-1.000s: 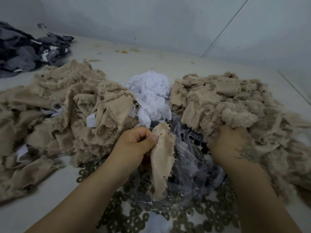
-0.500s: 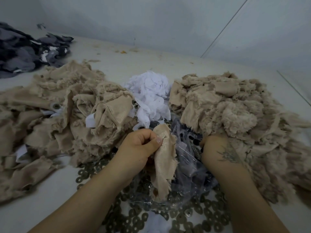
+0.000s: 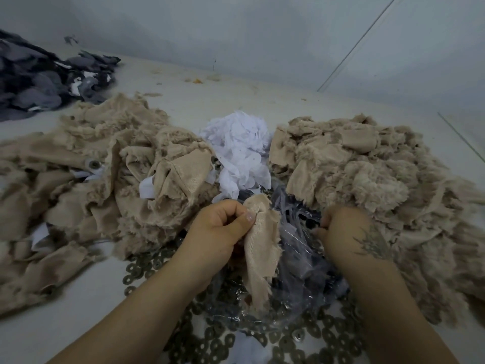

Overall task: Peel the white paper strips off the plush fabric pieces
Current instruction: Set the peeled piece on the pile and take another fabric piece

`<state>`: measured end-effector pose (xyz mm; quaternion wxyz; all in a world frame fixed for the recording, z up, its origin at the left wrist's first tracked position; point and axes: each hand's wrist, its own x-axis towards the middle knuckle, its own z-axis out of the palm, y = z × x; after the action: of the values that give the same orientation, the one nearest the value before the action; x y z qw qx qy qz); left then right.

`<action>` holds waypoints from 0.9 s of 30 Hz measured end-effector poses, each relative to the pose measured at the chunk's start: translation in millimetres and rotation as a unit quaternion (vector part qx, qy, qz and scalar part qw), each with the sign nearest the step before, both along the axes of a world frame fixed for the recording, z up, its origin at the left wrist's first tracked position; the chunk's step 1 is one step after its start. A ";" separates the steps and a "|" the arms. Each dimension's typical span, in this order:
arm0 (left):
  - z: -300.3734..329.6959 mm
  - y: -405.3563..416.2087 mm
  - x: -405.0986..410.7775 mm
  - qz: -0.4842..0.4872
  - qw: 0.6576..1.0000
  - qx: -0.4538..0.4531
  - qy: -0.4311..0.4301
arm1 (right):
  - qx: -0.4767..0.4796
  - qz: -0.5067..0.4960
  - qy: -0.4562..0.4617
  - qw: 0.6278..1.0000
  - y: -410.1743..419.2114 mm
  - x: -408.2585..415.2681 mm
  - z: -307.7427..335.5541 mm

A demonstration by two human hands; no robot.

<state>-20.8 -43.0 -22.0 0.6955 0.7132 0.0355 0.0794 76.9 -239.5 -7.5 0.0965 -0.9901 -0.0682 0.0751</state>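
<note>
My left hand [image 3: 220, 227] pinches the top of a beige plush fabric piece [image 3: 261, 256] between thumb and curled fingers; the piece hangs down, smooth backing toward me. My right hand [image 3: 346, 232] sits to its right with fingers curled down into a clear plastic bag [image 3: 301, 261]; its fingertips are hidden. A heap of peeled white paper strips [image 3: 238, 151] lies just beyond both hands. A white strip [image 3: 147, 189] shows on the left beige pile [image 3: 105, 164].
A second beige plush pile [image 3: 367, 174] fills the right side. Many small olive rings [image 3: 147, 264] lie scattered around the bag near me. A dark grey fabric heap [image 3: 34, 80] sits at the far left. White walls close off the back.
My right hand has come out of the right beige pile and moved left and toward me, down to the plastic bag. My left hand keeps its pinch on the beige piece.
</note>
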 end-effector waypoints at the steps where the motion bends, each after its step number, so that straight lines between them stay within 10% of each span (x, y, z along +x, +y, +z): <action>1: 0.7 -0.2 -0.3 0.006 1.000 -0.013 -0.007 | 0.038 -0.004 -0.021 0.999 3.1 -5.6 9.0; 8: 11.1 -5.0 -3.7 0.023 0.996 -0.080 -0.040 | 0.262 0.129 0.107 0.951 23.9 -44.9 23.6; 18: 6.3 -1.5 -2.8 0.045 0.996 -0.022 -0.068 | 0.538 0.103 0.040 0.836 41.0 -49.8 16.3; 27: 10.2 -2.4 -3.1 0.052 0.996 -0.013 -0.069 | 0.505 0.145 -0.047 0.850 40.3 -52.9 17.2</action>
<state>-23.9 -45.4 -11.8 0.7003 0.6943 0.0254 0.1639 24.0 -199.2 9.6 0.5680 -0.7861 -0.2437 -0.0027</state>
